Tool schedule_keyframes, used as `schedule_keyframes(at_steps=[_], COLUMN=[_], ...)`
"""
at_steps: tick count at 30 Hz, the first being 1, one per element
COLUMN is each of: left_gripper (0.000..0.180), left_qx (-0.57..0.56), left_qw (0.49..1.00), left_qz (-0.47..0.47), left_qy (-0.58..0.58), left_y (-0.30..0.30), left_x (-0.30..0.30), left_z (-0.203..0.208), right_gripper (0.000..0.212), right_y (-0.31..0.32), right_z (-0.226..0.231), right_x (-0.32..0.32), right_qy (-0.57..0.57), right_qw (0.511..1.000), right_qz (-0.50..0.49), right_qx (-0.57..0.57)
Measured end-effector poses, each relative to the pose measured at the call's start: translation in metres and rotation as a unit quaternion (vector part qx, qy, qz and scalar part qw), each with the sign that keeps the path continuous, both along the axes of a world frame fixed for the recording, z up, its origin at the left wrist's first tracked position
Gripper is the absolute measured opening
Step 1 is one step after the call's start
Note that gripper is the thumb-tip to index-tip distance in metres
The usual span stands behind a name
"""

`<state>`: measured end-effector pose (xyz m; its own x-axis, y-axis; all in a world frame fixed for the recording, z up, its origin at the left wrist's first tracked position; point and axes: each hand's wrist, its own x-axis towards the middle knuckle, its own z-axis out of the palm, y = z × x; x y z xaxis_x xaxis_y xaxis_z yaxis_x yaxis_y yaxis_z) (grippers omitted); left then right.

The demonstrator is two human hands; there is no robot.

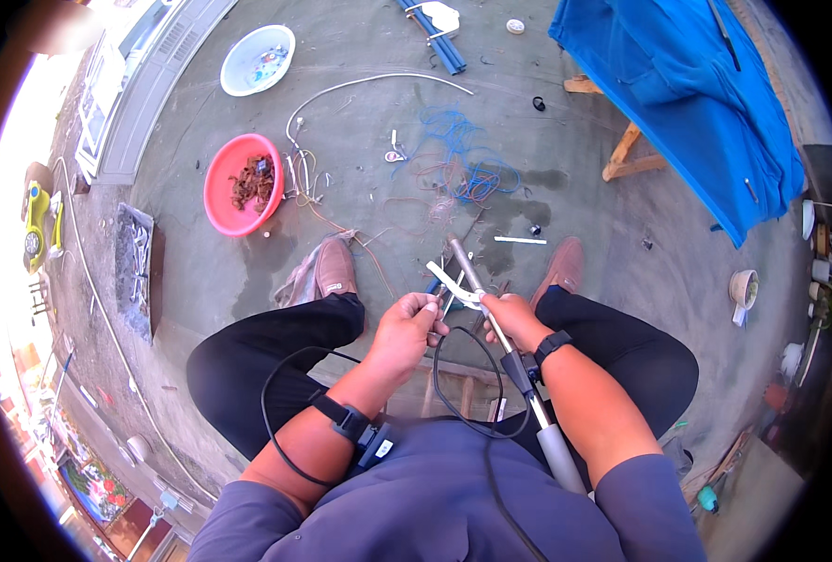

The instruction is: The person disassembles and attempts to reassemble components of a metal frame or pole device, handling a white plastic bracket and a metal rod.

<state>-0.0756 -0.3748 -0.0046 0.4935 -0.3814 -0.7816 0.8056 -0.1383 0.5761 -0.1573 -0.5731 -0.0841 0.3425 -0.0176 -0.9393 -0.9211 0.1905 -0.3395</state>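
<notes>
Between my knees, my right hand is wrapped round a long silvery metal pole. The pole slants from near my right shoe down to a thick grey sleeve by my waist. A curved white piece sticks out from the right hand, across the pole; how it is attached is hidden. Close beside it, my left hand is closed, fingertips pinched together. Whatever lies in that pinch is too small to make out. Below the hands hangs a looped black cable.
A red basin of brown pieces and a white basin stand ahead left. Tangled blue and reddish line lies on the floor beyond my feet. Blue tubes lie farther off. A blue cover drapes over wooden legs at right.
</notes>
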Motion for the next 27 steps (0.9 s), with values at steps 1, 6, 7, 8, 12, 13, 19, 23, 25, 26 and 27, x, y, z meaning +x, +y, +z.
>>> schedule_keyframes(at_steps=[1,6,7,8,12,13,19,23,25,26,27], left_gripper=[0.015,0.015,0.015,0.015,0.016,0.016,0.015,0.016,0.016,0.017,0.017], left_qx=[-0.003,0.000,0.001,0.001,0.017,0.018,0.026,0.032,0.033,0.035,0.037], left_qw=[1.000,1.000,1.000,1.000,1.000,1.000,1.000,0.999,0.999,0.999,0.999], left_qz=[0.003,-0.001,-0.001,-0.001,0.001,0.001,0.001,0.001,0.000,-0.001,-0.001], left_qy=[0.001,-0.002,-0.004,-0.007,-0.011,-0.012,-0.013,-0.012,-0.015,-0.017,-0.019], left_y=[0.000,0.000,0.000,0.000,-0.001,-0.001,-0.001,-0.002,-0.002,-0.002,-0.003], left_x=[0.000,0.000,0.001,0.001,0.001,0.001,0.001,0.001,0.000,0.000,0.000], left_z=[-0.001,-0.004,-0.004,-0.004,-0.002,-0.002,-0.006,-0.007,-0.008,-0.009,-0.009], right_gripper=[0.041,0.049,0.049,0.048,0.042,0.040,0.042,0.042,0.044,0.044,0.046], right_y=[-0.001,0.000,0.000,0.000,-0.003,-0.003,-0.004,-0.004,-0.005,-0.005,-0.009], right_z=[-0.005,-0.020,-0.020,-0.021,-0.023,-0.023,-0.024,-0.022,-0.021,-0.019,-0.018], right_x=[0.000,-0.003,-0.003,-0.002,-0.001,0.001,0.002,0.004,0.004,0.004,0.007], right_qy=[-0.002,-0.019,-0.022,-0.025,-0.025,-0.015,-0.006,-0.005,-0.016,-0.021,-0.015], right_qw=[1.000,0.999,0.999,0.999,0.999,0.999,0.999,0.999,0.998,0.998,0.992], right_qz=[0.005,0.010,0.010,0.009,0.026,0.030,0.033,0.042,0.053,0.058,0.118], right_qx=[-0.003,-0.039,-0.040,-0.042,-0.019,-0.004,0.020,0.011,0.006,0.003,-0.032])
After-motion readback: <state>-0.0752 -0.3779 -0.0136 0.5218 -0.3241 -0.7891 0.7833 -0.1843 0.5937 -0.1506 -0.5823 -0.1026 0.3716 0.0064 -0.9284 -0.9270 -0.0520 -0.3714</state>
